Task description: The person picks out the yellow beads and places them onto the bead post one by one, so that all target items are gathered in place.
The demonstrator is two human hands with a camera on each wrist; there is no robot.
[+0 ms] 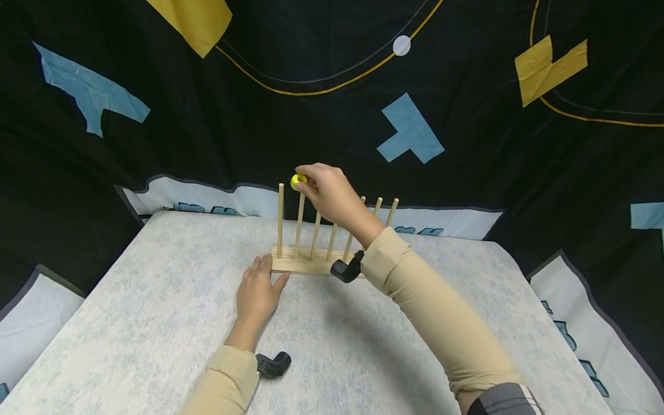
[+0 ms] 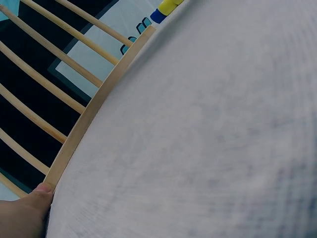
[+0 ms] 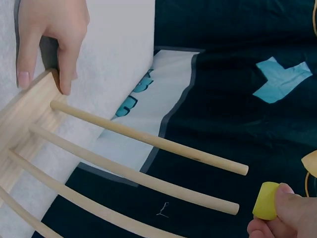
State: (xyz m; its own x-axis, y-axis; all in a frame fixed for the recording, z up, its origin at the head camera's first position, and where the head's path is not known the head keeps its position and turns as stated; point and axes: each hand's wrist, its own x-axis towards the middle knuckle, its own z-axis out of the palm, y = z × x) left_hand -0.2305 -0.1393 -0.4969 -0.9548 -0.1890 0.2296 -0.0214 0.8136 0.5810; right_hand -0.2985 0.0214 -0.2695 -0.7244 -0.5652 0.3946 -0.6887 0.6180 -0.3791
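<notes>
The right hand (image 1: 329, 193) pinches a yellow bead (image 1: 298, 181) between its thumb and finger. The bead is up high on the left side, just above the top of the 2nd stick (image 1: 299, 227) from the left; the right wrist view shows a small gap between them. The 1st stick (image 1: 280, 222) stands just to the left of it. There are 7 sticks in a row, and they all stand up from a long wooden board (image 1: 298, 265). The left hand (image 1: 256, 291) rests at the left end of the board, with its fingers out straight and its thumb spread apart from them, touching the near edge. The board sits on the far part of a pale surface (image 1: 155, 323). Near the right end of the board, the left wrist view shows part of a blue and yellow thing (image 2: 167, 8), but it is cut off. A black cloth (image 1: 311, 132) hangs on the far side, with blue tape (image 1: 412, 129) and yellow tape (image 1: 539, 69) stuck on it. The arms have tan sleeves (image 1: 441, 311), and a small black camera (image 1: 275, 365) sits on each wrist.
</notes>
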